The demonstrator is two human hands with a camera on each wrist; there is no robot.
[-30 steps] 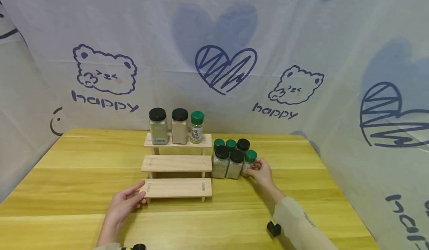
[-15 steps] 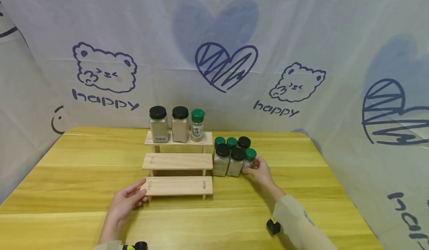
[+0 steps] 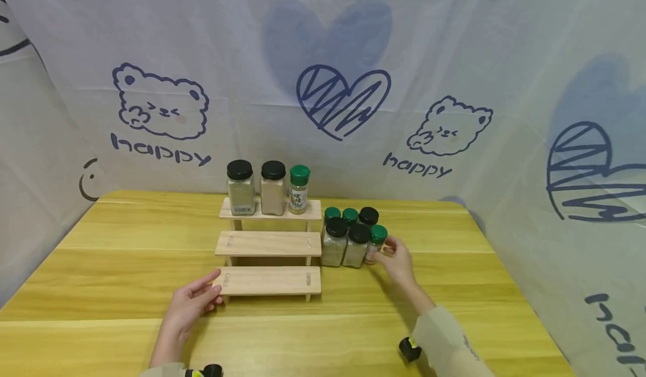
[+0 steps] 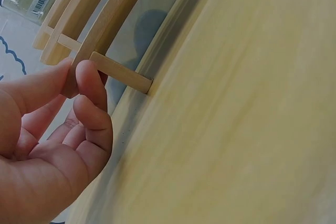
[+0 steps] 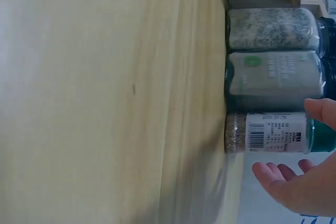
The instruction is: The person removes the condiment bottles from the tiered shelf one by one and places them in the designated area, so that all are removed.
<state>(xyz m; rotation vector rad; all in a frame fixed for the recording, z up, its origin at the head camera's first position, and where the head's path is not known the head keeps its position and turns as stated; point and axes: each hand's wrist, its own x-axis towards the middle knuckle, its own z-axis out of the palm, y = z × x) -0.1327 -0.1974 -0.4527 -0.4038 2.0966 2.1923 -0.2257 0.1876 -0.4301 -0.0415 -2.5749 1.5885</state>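
Observation:
My left hand pinches the left end of the lowest step of a three-step wooden rack; in the left wrist view, thumb and fingers grip that board. At the right of a cluster of spice jars, my right hand is around a small green-capped spice jar standing on the table. In the right wrist view the thumb overlaps the jar near its cap, while the other fingers are spread apart from its side. Two black-capped jars and a green-capped shaker stand on the top step.
Beside the rack's right end, black-capped jars and green-capped ones stand close together on the wooden table. A printed cloth hangs behind the table.
My right hand's fingers have loosened slightly around the small green-capped jar, which stays in place. The left hand keeps its hold on the rack. The head view has shifted slightly.

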